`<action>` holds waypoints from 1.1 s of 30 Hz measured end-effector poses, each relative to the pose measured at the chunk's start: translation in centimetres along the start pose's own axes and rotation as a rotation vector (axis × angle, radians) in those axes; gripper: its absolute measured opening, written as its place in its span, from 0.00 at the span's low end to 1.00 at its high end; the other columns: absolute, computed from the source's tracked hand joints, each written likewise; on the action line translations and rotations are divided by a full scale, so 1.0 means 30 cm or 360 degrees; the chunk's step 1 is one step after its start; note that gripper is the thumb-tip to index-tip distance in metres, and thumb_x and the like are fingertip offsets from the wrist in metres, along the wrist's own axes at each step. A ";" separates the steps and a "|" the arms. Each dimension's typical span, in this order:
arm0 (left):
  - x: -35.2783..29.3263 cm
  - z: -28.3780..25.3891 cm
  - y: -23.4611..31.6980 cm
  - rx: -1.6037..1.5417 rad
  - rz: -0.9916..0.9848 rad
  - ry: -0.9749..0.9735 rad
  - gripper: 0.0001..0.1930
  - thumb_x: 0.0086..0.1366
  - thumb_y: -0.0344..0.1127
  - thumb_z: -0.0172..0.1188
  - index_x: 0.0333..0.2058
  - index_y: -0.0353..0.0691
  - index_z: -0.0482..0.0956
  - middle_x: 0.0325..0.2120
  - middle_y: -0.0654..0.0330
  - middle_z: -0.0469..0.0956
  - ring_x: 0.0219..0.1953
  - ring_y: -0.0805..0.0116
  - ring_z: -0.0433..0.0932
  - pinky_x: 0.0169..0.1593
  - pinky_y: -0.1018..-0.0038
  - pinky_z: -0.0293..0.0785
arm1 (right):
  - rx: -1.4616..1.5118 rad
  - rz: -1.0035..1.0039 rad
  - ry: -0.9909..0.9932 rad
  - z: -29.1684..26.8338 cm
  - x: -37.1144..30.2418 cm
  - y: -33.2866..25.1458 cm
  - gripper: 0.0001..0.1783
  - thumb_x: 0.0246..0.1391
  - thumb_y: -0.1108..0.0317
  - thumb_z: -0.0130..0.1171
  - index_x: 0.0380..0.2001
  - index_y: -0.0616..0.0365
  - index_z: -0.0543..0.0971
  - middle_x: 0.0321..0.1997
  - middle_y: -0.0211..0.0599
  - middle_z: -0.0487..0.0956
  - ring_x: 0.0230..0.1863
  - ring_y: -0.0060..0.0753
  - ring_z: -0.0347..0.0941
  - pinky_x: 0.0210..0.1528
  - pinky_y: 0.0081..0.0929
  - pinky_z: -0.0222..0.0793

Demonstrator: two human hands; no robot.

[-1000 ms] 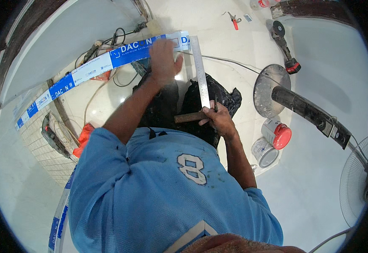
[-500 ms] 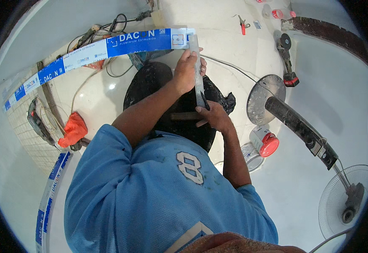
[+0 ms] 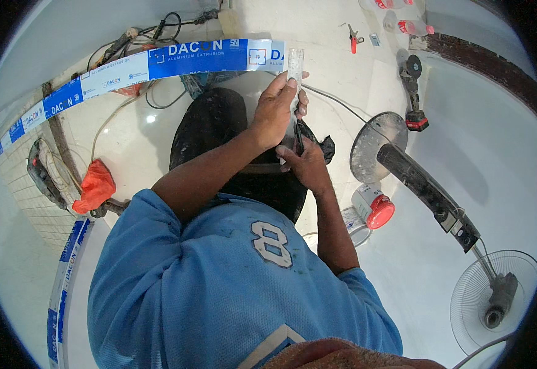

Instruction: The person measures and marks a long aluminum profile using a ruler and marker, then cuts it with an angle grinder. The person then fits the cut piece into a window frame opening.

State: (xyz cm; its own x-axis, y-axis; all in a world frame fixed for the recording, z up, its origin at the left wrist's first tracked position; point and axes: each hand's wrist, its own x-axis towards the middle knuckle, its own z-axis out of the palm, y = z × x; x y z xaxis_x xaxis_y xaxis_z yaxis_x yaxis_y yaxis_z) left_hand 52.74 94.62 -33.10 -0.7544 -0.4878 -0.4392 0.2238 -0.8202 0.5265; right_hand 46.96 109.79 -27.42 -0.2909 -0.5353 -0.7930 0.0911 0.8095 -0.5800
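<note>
A long aluminium profile (image 3: pixel 198 58) in blue and white film lies across the far side, above my knees. At its right end, my left hand (image 3: pixel 274 104) is closed around the pale metal blade of a carpenter's square (image 3: pixel 295 64). The blade points away from me, its far end beside the profile's end. A dark crossbar (image 3: pixel 257 168) lies over my lap near the blade's lower end; whether it joins the blade is hidden. My right hand (image 3: pixel 307 165) is closed near that lower end, holding a slim black marker-like object (image 3: pixel 299 138) in its fingers.
At left lie a dark power tool (image 3: pixel 48 175), an orange cloth (image 3: pixel 96 184), cables and another film-wrapped profile (image 3: pixel 65 283). To the right are a standing fan (image 3: pixel 428 184), a red-lidded tub (image 3: pixel 373 206) and an angle grinder (image 3: pixel 413 92). A red-handled clamp (image 3: pixel 353 42) and bottles (image 3: pixel 413 26) lie farther off.
The square has shifted slightly right along the profile, showing more of its printed film. My right hand has come up closer to my left. The whole view has shifted a little.
</note>
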 end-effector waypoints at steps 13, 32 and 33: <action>0.054 -0.087 -0.088 0.0125 -0.0005 0.0215 0.20 0.87 0.45 0.41 0.65 0.38 0.69 0.30 0.57 0.78 0.28 0.68 0.76 0.32 0.69 0.74 | -0.0511 0.0137 0.0046 -0.027 0.071 0.057 0.22 0.70 0.54 0.65 0.43 0.69 0.82 0.31 0.48 0.86 0.30 0.41 0.87 0.38 0.41 0.80; 0.144 -0.133 -0.204 0.0103 -0.0004 0.0450 0.17 0.87 0.43 0.41 0.62 0.43 0.73 0.29 0.61 0.77 0.24 0.70 0.74 0.28 0.71 0.72 | 0.0527 -0.0076 -0.0083 -0.216 0.799 -0.203 0.24 0.73 0.46 0.61 0.42 0.60 0.83 0.26 0.30 0.78 0.16 0.16 0.61 0.17 0.21 0.53; 0.143 -0.137 -0.215 0.0082 0.0025 0.0439 0.17 0.87 0.43 0.41 0.61 0.43 0.73 0.29 0.61 0.77 0.24 0.70 0.74 0.28 0.71 0.72 | 0.0447 -0.0132 -0.0075 -0.216 0.817 -0.199 0.23 0.73 0.46 0.62 0.38 0.58 0.83 0.24 0.28 0.77 0.16 0.15 0.60 0.17 0.21 0.52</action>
State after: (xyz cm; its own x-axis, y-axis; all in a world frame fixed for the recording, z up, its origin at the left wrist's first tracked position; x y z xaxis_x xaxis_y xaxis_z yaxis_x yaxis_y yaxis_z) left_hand 50.61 96.59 -41.38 -0.5530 -0.5689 -0.6087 0.1969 -0.7991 0.5680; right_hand 33.12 93.39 -42.19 -0.2643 -0.6130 -0.7446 0.3307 0.6676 -0.6670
